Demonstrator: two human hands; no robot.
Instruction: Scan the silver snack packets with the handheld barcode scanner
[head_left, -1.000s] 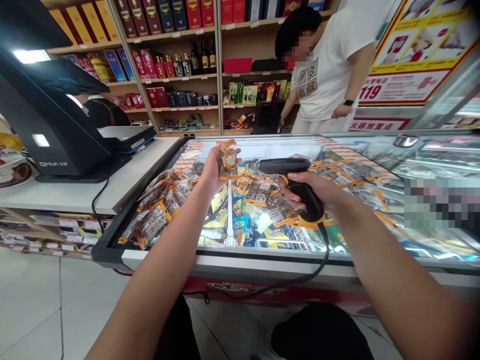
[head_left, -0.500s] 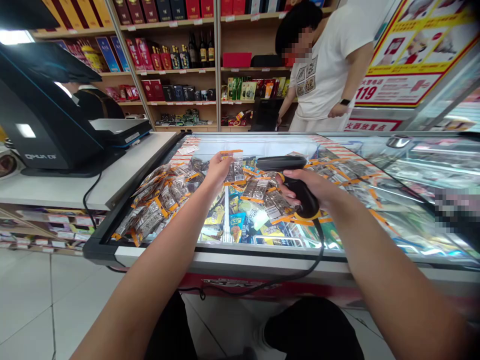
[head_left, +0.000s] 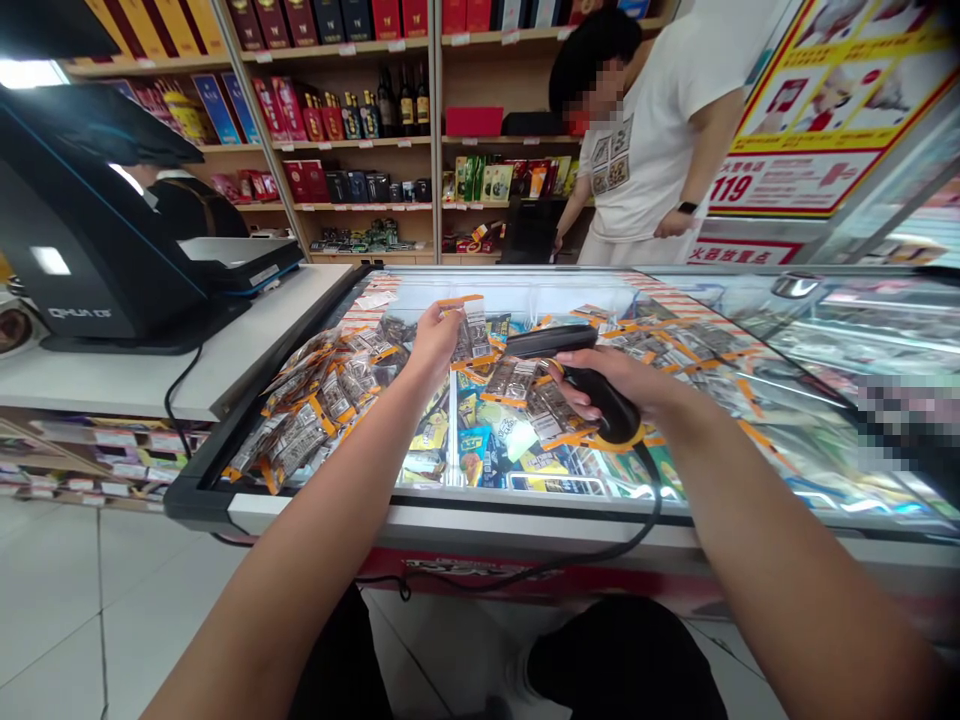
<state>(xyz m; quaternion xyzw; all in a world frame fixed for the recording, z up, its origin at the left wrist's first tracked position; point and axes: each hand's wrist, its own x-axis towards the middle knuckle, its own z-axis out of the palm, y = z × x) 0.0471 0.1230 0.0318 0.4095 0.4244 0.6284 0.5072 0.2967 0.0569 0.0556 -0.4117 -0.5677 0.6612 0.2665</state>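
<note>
My left hand (head_left: 433, 343) is closed on a small snack packet (head_left: 472, 331) with orange edges, held upright over the glass freezer lid (head_left: 525, 292). My right hand (head_left: 626, 382) grips a black corded barcode scanner (head_left: 581, 372) whose head points left at the packet, a few centimetres from it. Several similar orange-edged packets (head_left: 322, 400) lie spread over the glass beneath and beside both hands. The scanner's black cable (head_left: 600, 555) hangs over the freezer's front edge.
A black checkout terminal (head_left: 97, 250) stands on the white counter (head_left: 247, 350) at left. A person in a white T-shirt (head_left: 652, 140) stands behind the freezer. Shelves of boxes and bottles (head_left: 352, 110) fill the back wall. A yellow and red poster (head_left: 825, 100) hangs at right.
My left hand has lowered the packet and turned it toward the scanner. My right hand has tilted the scanner head closer to the packet.
</note>
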